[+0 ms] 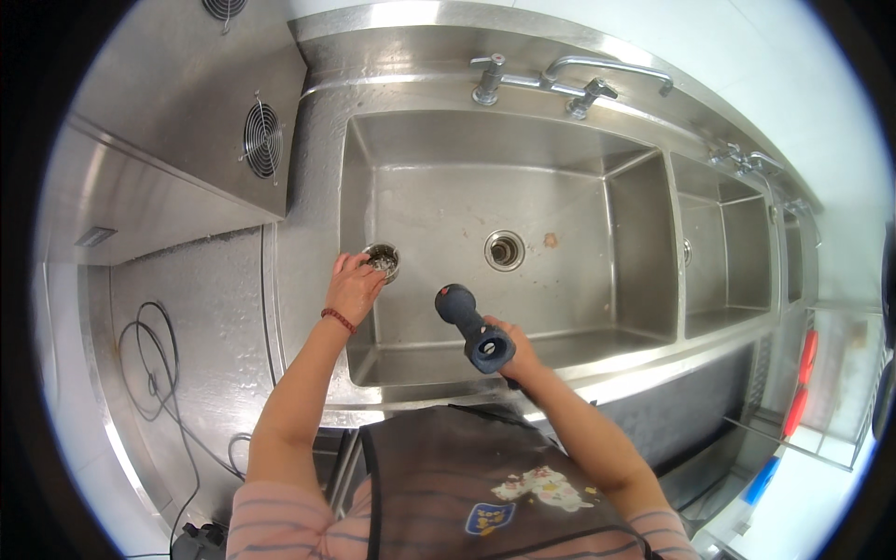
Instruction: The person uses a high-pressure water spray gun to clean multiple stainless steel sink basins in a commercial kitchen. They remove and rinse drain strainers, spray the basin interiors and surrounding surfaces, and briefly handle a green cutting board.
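Note:
My left hand (357, 283) grips the rim of a round metal sink strainer basket (383, 261) at the left side of the large stainless steel sink basin (448, 196). Wet bits of debris show inside the basket. In my right hand (516, 350) is a dark blue-grey water spray gun (470, 323), its round head angled up and left over the basin. My fingers on its handle are partly hidden by its body. The open drain (505, 250) lies between the basket and a brownish food scrap (551, 240) on the basin floor.
A wall-mounted faucet (539, 80) with two handles runs along the back. More basins (724, 245) continue to the right. At the left stands a steel cabinet (189, 119) with round vent grilles, and a looped black cable (164, 392) lies on the steel surface below it.

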{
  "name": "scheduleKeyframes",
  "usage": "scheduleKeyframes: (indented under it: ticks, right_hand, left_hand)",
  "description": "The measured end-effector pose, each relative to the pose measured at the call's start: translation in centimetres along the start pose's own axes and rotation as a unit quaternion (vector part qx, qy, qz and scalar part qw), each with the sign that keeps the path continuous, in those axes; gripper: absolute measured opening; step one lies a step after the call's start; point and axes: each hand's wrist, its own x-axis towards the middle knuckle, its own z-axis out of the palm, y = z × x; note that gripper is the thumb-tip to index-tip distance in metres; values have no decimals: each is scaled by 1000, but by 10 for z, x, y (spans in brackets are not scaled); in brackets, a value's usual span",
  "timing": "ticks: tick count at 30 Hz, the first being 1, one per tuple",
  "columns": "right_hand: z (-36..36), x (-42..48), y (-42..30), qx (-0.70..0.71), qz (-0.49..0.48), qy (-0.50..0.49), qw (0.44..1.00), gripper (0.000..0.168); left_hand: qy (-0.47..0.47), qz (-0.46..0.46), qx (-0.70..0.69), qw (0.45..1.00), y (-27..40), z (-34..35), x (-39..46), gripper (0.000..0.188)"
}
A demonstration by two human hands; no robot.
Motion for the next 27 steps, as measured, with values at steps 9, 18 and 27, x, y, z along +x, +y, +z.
scheduleKeyframes:
  ticks: [9,18,27]
  right_hand:
    - [-26,11,21,-24,67,64,995,46]
    - [-71,-63,68,-22,172,-20,985,35]
    - [-135,-137,138,-91,350,-19,932,57]
  left_hand:
    - [14,-3,-11,1000,1,1,3,8]
    - [11,-9,-10,1000,4,-1,5,8]
    - [12,-1,-3,1000,6,2,5,7]
